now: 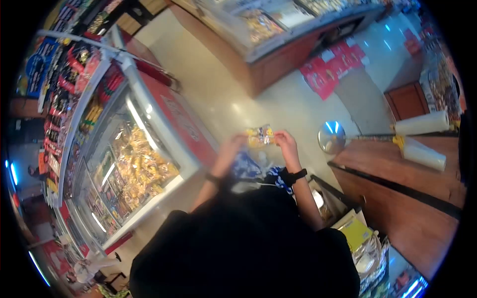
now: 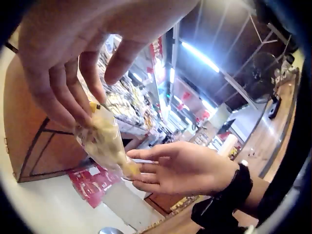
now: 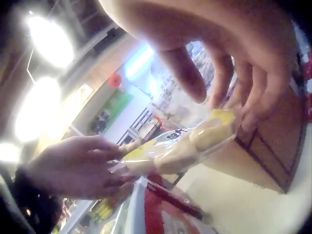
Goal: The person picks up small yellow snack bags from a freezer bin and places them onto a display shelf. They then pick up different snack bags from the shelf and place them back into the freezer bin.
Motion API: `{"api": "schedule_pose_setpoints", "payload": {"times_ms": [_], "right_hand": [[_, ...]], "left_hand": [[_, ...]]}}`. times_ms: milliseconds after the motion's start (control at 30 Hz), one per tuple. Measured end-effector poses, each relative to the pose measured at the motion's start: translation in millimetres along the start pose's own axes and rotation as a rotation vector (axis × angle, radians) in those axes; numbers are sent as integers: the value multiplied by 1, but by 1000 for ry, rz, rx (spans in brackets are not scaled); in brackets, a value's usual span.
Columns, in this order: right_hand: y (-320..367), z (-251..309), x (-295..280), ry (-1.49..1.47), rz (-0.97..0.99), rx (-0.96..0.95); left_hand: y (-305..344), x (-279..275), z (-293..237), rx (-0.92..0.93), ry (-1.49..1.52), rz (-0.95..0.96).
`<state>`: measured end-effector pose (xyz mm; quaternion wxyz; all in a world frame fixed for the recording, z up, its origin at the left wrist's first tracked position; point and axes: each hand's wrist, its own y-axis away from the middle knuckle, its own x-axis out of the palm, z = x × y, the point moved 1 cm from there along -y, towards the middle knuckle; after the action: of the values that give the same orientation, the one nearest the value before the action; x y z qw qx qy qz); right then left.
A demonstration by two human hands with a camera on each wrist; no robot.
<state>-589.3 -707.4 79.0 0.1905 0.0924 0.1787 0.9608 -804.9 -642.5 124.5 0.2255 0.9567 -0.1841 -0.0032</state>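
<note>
A small clear packet of yellow snacks [image 1: 261, 136] is held up between both hands in front of the person. My left hand [image 1: 242, 141] pinches its left end with fingertips and thumb. My right hand [image 1: 278, 137], with a black watch on the wrist, pinches the other end. In the left wrist view the left fingers [image 2: 80, 92] grip the packet [image 2: 105, 144] at its top, and the right hand [image 2: 180, 168] holds its lower end. In the right wrist view the right fingers [image 3: 243, 97] pinch the packet [image 3: 180, 146] and the left hand [image 3: 78, 165] holds the far end.
A glass-topped freezer chest [image 1: 129, 164] full of packaged goods stands on the left. A wooden counter [image 1: 397, 169] with white rolls [image 1: 422, 124] and a shiny metal dome [image 1: 332, 136] is on the right. A blue patterned bag [image 1: 248, 166] hangs below the hands.
</note>
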Motion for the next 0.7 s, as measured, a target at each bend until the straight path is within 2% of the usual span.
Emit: {"api": "schedule_pose_setpoints", "payload": {"times_ms": [67,267,333,467,700], "right_hand": [[-3,10,-21,-60,-74,-43],[-43,22,-44,207,-233,-153],[-64,26,-51,137,-220,-87],[-108,69,-57,106,-192,-25],[-213,138,-59,231,-117,-118]], "left_hand": [[-9,30,-28,31,-75,78],[-77,62,-35,-14,-184,125],[-107,69,-46,-82,-125,157],[-168,80,-89,-33,-44,202],[-268,88,-142,114,-101,179]]}}
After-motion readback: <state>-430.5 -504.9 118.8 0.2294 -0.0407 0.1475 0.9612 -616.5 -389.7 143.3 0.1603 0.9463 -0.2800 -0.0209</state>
